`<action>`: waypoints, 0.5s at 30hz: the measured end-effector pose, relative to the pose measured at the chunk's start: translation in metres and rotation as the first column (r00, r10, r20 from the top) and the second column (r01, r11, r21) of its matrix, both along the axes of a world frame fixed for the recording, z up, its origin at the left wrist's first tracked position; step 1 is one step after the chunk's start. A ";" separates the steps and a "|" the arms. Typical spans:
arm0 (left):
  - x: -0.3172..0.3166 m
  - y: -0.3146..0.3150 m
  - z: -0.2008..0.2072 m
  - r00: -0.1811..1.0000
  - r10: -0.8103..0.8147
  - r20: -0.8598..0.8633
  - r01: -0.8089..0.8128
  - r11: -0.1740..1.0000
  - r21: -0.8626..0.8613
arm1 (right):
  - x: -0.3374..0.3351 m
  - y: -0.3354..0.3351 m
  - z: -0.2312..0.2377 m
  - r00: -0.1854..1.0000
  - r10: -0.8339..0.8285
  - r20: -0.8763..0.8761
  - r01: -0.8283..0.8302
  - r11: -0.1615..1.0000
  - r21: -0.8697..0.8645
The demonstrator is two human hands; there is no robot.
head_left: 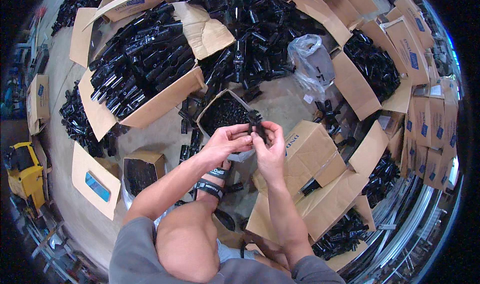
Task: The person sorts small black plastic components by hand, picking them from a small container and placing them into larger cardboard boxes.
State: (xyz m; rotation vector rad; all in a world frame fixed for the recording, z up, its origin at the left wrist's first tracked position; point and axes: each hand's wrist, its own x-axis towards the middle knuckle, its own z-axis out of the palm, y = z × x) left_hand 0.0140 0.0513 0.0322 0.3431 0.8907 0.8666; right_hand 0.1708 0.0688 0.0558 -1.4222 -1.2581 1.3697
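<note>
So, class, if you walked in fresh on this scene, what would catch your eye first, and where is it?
First, the two hands at the centre: the left hand and right hand pinch a small black fitting between them. Next, the big open cardboard box at upper left, heaped with black tubes. A crumpled clear plastic bag lies at upper right.

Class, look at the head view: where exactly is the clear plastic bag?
The crumpled clear plastic bag lies right of centre near the top, on the heap of black metal fittings, beside an open brown cardboard box.
</note>
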 end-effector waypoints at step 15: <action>0.011 -0.020 -0.009 0.975 0.073 0.212 -0.065 0.997 -0.042 | 0.000 -0.021 -0.013 0.806 -0.334 -0.490 0.044 0.858 -0.512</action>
